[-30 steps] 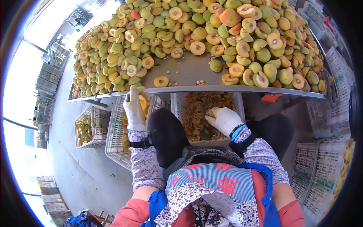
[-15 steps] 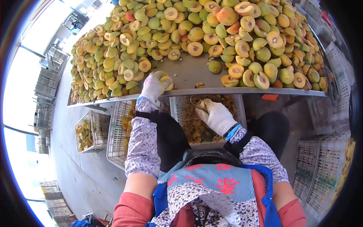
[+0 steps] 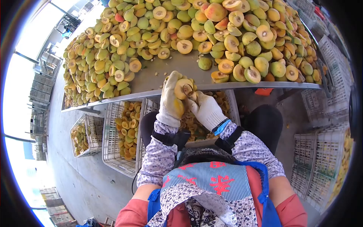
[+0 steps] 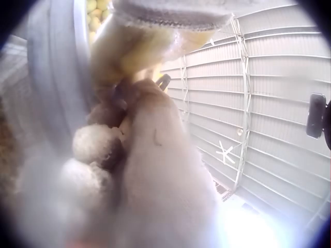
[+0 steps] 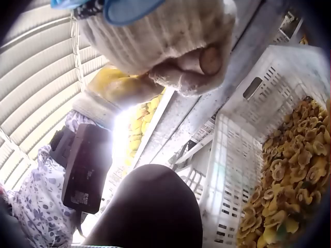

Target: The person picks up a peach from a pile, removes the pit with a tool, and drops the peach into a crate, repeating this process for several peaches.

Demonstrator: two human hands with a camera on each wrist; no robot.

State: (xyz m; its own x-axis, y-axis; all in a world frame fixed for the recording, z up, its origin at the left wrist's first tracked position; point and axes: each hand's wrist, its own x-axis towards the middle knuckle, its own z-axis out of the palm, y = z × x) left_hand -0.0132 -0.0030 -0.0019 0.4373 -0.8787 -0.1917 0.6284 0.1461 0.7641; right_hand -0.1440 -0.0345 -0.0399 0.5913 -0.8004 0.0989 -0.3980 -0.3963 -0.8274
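Observation:
In the head view the gloved left hand (image 3: 171, 100) holds a halved yellow fruit (image 3: 182, 87), cut face turned to the right hand. The gloved right hand (image 3: 207, 111) pinches a small curved metal tool (image 3: 188, 90) against that cut face. Both hands meet just in front of the metal table's edge (image 3: 151, 92). The right wrist view shows the right hand (image 5: 170, 46) with curled fingers and the yellow-stained left glove (image 5: 116, 88) beside it. In the left wrist view the nearby gloves are blurred.
Halved fruits (image 3: 143, 34) are heaped on the table, with a few loose pits. Below its edge stand a crate of fruit halves (image 3: 107, 147) and a crate of brownish scraps (image 3: 235, 109) between the knees. More crates (image 3: 317, 151) stand at the right.
The left hand has moved from the table edge toward the right with a fruit half in it. The right hand has risen to meet it, its tool now at the fruit.

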